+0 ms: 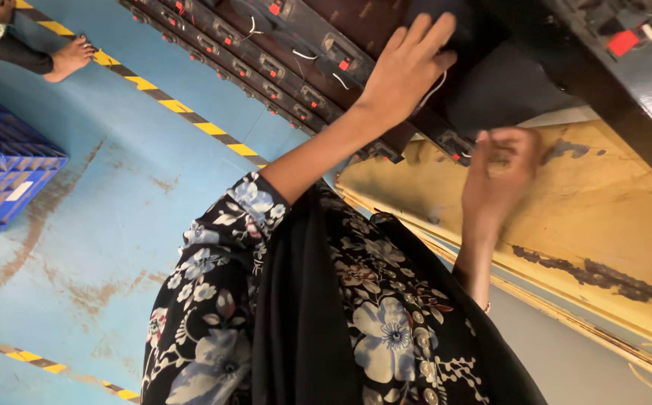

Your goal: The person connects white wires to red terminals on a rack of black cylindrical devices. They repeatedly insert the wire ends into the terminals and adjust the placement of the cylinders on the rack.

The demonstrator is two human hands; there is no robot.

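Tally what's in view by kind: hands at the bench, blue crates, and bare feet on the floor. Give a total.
Hands at the bench: 2, the left hand flat on the dark unit, the right hand over the yellow bench top
Blue crates: 1 stack, number in it unclear
Bare feet: 1
Total: 4

We see our left hand (404, 71) resting flat on a case (483, 82) in the row of cases (266, 56), which runs on beyond it to the left. Our right hand (500, 180) hangs just right of and below it, over the surface (611, 225). Left of both hands lies the floor (116, 202), with a crate (3, 172) on it well apart, and another person's foot (71, 56) beyond.
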